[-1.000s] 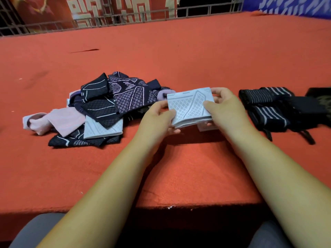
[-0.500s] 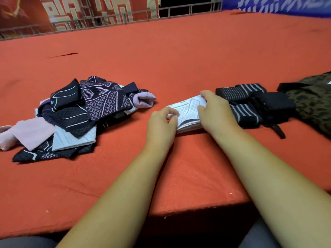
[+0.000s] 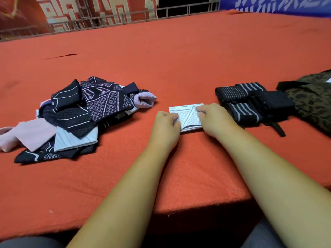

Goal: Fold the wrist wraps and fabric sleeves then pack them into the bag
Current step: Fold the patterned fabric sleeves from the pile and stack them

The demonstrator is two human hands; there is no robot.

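Note:
A folded white patterned sleeve (image 3: pixel 188 117) lies on the red table (image 3: pixel 179 59) in front of me. My left hand (image 3: pixel 165 126) grips its left edge with curled fingers. My right hand (image 3: pixel 215 119) grips its right side, fingers curled over the top. To the left sits a loose pile of dark patterned, white and pink sleeves (image 3: pixel 77 115). Rolled black wrist wraps with grey stripes (image 3: pixel 245 102) lie just right of my right hand. A camouflage bag (image 3: pixel 315 102) rests at the far right, partly cut off.
The table's front edge (image 3: pixel 197 206) runs close to my body, with a corner below my forearms. A metal railing (image 3: pixel 125 17) lines the far edge. A black strap (image 3: pixel 278 129) trails from the wraps toward the front.
The white sleeve was held up off the table a second ago; now both hands hold it down flat on the table, close to the wrist wraps. The view has shifted right, showing the bag.

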